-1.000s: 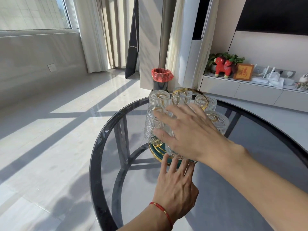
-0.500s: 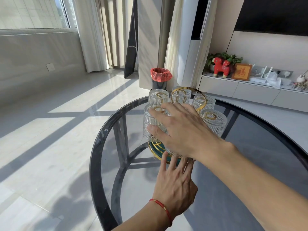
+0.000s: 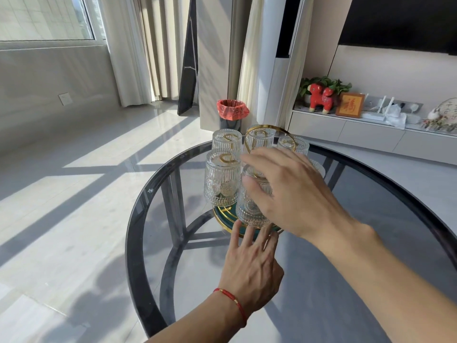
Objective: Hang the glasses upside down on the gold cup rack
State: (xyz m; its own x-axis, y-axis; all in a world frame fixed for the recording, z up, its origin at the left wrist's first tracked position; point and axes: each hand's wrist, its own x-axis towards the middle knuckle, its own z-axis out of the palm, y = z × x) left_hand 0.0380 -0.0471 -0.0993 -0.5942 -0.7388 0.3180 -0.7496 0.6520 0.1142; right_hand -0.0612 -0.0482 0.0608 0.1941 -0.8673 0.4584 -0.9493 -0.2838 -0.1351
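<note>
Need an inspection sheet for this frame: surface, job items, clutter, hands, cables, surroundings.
Surface: round dark glass table, black rim, sunlit floor visible through it.
Job's things: gold cup rack on green gold-rimmed base; ribbed glasses hang upside down on it; nearest glass under the right hand.
Clutter: nothing seen on the table besides the rack.
Hands: right hand on the nearest glass, grip loose, fingers spread; left hand open, fingertips at the base edge, red string bracelet on the wrist.
Cables: nothing seen.
Surroundings: bin with red liner, curtains, low cabinet with red toy figure.
</note>
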